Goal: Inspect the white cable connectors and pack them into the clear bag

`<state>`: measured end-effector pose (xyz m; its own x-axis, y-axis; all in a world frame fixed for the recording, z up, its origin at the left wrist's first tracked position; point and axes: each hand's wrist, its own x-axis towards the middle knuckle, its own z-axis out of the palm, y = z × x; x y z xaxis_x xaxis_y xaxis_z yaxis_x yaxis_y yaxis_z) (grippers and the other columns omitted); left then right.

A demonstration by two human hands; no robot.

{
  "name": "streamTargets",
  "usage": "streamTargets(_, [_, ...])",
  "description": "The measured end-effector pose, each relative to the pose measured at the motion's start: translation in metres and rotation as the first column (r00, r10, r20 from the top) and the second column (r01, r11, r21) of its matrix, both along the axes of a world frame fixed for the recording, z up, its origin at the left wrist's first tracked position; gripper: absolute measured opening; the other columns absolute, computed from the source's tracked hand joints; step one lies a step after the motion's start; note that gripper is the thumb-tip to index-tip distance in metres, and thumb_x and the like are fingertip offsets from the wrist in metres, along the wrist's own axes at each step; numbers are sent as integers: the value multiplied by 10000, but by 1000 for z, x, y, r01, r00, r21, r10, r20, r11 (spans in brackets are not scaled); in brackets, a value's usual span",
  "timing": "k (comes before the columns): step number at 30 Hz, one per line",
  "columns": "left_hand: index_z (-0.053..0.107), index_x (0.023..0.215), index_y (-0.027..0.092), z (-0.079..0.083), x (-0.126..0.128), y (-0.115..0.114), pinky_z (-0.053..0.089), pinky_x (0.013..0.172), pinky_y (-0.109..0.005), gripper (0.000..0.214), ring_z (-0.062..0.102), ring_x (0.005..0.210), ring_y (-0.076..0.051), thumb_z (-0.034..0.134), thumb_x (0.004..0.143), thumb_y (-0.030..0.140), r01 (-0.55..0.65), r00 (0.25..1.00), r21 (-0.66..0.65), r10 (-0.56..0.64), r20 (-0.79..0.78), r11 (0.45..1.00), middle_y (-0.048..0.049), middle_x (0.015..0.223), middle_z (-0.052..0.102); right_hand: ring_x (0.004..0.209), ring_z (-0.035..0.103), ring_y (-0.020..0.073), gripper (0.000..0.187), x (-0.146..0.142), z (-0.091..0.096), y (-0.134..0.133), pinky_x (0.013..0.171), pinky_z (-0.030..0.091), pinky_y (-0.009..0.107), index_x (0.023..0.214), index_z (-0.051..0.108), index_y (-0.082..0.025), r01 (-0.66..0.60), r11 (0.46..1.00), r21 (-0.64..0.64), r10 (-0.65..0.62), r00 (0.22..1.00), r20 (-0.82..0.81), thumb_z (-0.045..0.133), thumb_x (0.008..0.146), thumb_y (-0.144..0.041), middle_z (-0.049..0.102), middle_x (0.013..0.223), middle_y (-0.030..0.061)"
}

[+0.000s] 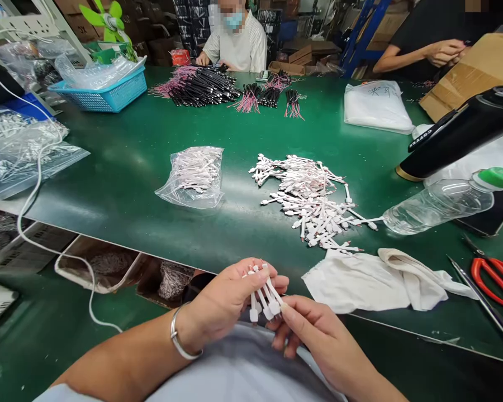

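My left hand [228,298], with a silver bangle on the wrist, is closed around a small bunch of white connector leads [263,296] held just off the near table edge. My right hand [314,329] pinches the lower ends of the same bunch with thumb and fingers. A loose pile of the same white leads [310,198] lies on the green table [129,162] just beyond my hands. A clear bag of more white leads [195,176] lies to the pile's left.
A white cloth [373,279], red-handled scissors [497,273], a lying plastic bottle [440,204] and a black flask [456,137] are at the right. Black and pink wire bundles [218,89] and a blue basket [107,92] sit far back. Two other people work across the table.
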<state>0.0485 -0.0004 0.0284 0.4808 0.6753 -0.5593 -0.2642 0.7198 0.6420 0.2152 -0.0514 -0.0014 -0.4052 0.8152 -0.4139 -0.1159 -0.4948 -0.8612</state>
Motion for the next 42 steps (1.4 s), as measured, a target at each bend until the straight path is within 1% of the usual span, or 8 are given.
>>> streamTargets(6, [551,841,145,0,1,-2,463,619,-271,361,610,686,-150,742,663,395,-18,999,-63,20,32,998,-98,931,666,623,587,108,374,-2,-5,-2,488,451,188,883,620,-149,46,999,-22,-45,999,11,558,805,-509,591,783,35])
streamTargets(9, [565,829,144,-1,2,-3,468,611,-281,317,618,728,-175,734,677,365,-14,998,-95,21,65,995,-104,953,660,612,581,110,371,-4,-4,-2,478,441,191,858,618,-149,41,999,-32,-39,998,44,597,774,-510,600,788,39])
streamTargets(12, [579,828,138,-2,2,-3,479,639,-290,257,623,758,-183,717,704,315,-19,992,-116,33,120,993,-107,954,660,571,562,100,342,-7,-3,-2,461,423,188,794,599,-155,95,994,-45,-91,992,84,624,757,-494,587,712,13])
streamTargets(18, [585,846,130,1,2,0,492,710,-311,140,642,842,-208,635,785,246,-51,990,-151,70,125,987,-122,965,668,531,554,81,313,-5,1,-2,435,402,173,773,572,-157,108,988,-109,-107,994,12,660,738,-455,594,695,-2])
streamTargets(24, [587,895,119,11,6,9,464,872,-348,122,650,929,-225,617,803,192,-96,984,-163,119,133,982,-137,990,677,522,574,89,357,0,8,7,407,399,169,795,584,-141,54,991,-126,-58,998,-21,663,720,-480,613,700,15])
streamTargets(32, [590,884,114,16,15,27,489,852,-348,69,668,896,-222,561,832,149,-99,987,-209,123,102,973,-141,975,685,461,537,67,363,-4,11,25,376,384,152,805,537,-157,73,985,-156,-75,997,-11,673,708,-479,571,635,-28])
streamTargets(38, [589,870,108,15,19,38,488,860,-372,70,667,903,-238,590,806,138,-106,986,-228,131,99,968,-153,975,683,491,543,73,372,2,14,33,386,394,159,850,568,-159,49,989,-137,-47,999,16,695,686,-469,573,678,-24])
streamTargets(42, [588,870,109,16,20,43,485,862,-363,73,666,904,-232,593,806,144,-103,986,-234,130,101,967,-151,971,682,507,553,81,363,6,13,36,401,403,172,798,577,-152,62,992,-109,-59,998,23,663,712,-494,579,690,-10])
